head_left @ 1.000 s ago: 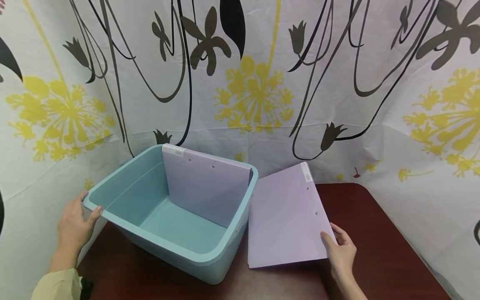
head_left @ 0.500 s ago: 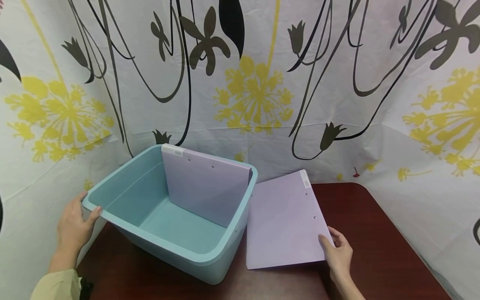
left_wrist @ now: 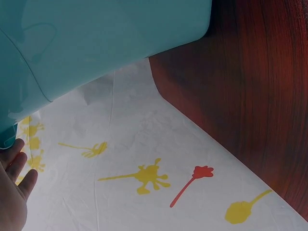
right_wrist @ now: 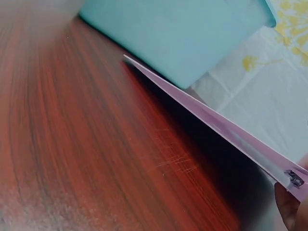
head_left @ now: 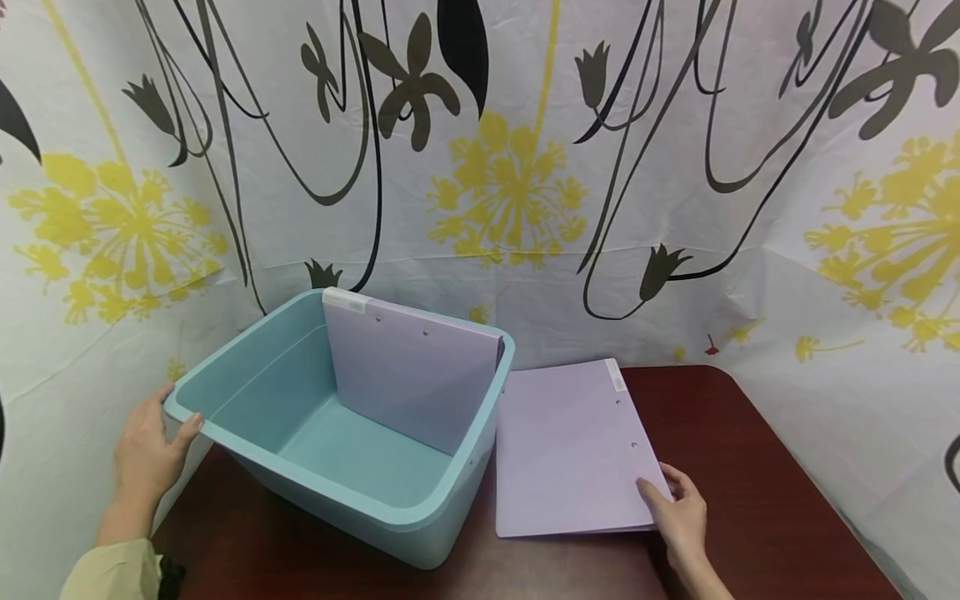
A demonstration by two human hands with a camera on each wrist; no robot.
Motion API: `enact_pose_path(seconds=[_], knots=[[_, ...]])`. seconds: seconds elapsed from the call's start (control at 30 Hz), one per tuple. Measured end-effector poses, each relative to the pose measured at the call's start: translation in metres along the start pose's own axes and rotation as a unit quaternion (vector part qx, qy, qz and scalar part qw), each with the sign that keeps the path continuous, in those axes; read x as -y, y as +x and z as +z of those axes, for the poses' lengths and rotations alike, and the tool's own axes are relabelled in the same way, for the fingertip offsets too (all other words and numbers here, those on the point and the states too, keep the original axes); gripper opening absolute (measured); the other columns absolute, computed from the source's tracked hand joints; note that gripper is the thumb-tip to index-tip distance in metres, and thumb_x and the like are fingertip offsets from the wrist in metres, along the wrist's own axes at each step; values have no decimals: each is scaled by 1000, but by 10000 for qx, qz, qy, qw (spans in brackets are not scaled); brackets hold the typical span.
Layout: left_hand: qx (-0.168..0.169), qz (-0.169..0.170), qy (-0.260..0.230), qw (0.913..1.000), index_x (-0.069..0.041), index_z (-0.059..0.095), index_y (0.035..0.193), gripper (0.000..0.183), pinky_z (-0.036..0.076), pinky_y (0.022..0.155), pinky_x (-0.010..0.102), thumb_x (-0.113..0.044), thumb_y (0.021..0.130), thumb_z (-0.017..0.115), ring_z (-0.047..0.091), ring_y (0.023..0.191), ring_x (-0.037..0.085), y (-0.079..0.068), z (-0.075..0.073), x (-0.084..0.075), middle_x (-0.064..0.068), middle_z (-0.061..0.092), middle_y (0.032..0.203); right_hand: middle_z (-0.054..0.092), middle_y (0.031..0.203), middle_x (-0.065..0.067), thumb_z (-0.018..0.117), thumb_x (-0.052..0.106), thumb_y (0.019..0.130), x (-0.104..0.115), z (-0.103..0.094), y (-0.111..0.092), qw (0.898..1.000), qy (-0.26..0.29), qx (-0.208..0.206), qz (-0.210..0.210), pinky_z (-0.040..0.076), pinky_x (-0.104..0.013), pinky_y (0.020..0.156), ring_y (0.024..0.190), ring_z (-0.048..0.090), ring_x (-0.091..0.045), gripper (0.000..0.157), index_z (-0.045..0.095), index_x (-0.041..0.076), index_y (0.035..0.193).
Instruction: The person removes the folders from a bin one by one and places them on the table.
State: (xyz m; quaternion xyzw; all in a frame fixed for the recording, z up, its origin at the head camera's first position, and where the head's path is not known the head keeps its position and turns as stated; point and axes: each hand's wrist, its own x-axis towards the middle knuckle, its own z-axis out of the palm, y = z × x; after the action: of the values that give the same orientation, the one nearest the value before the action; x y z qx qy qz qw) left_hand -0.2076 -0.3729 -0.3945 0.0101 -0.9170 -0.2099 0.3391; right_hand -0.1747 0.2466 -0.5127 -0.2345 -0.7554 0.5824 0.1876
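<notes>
My left hand [head_left: 150, 446] grips the left corner of a light blue plastic bin [head_left: 453, 492], thumb over the rim and fingers outside. In the left wrist view its fingertips [left_wrist: 18, 161] are under the rim of the bin [left_wrist: 106, 43]. A lilac file folder [head_left: 416, 371] with a white spine label leans upright inside the bin at the back. A second lilac file folder [head_left: 573, 454] lies right of the bin, its right edge pinched by my right hand [head_left: 681, 510], thumb on top. From the right wrist, this folder [right_wrist: 207, 113] shows edge-on, slanting above the table, with metal hardware inside.
A dark red-brown wooden table [head_left: 757, 500] carries everything; its right edge slants toward the front. Behind and on both sides hangs a white cloth [head_left: 660, 175] with yellow and grey flower prints. The bin stands close beside the right-hand folder.
The far end of the right-hand folder has come down toward the table, and my right hand has dropped slightly with it. My left hand and the bin stay in place.
</notes>
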Motion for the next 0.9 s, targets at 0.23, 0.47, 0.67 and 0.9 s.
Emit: enact_pose_path(seconds=[0.23,0.47,0.67,0.9], knots=[[21,-31,78,10000,12,36,129,66,32,79,63,-38,87,46,41,104,51,-1,-2,1,38,43,115,57,85,-10,68,11,76,0,-1,4,9980,-585,184,-175,44,-23,52,59,51,-4,47,53,-1,118],[10,13,99,9999,13,36,128,67,32,80,63,-39,87,45,41,103,51,0,-2,0,39,43,115,54,105,-24,73,20,73,2,-12,5,9876,-1406,645,-265,40,-26,66,85,54,-24,62,47,-2,125],[-9,-6,51,10000,13,36,128,67,32,79,63,-40,87,45,41,104,51,1,-2,0,39,43,116,48,116,-29,71,19,75,-1,-16,6,9820,-1549,1055,-257,37,-37,78,101,49,-35,67,40,-5,129],[-61,41,67,10000,13,37,127,67,33,77,63,-40,87,45,42,101,51,1,-1,0,39,44,112,50,116,-27,69,15,74,-2,-16,5,9815,-1581,1011,-381,37,-36,78,101,50,-33,64,41,-4,129]])
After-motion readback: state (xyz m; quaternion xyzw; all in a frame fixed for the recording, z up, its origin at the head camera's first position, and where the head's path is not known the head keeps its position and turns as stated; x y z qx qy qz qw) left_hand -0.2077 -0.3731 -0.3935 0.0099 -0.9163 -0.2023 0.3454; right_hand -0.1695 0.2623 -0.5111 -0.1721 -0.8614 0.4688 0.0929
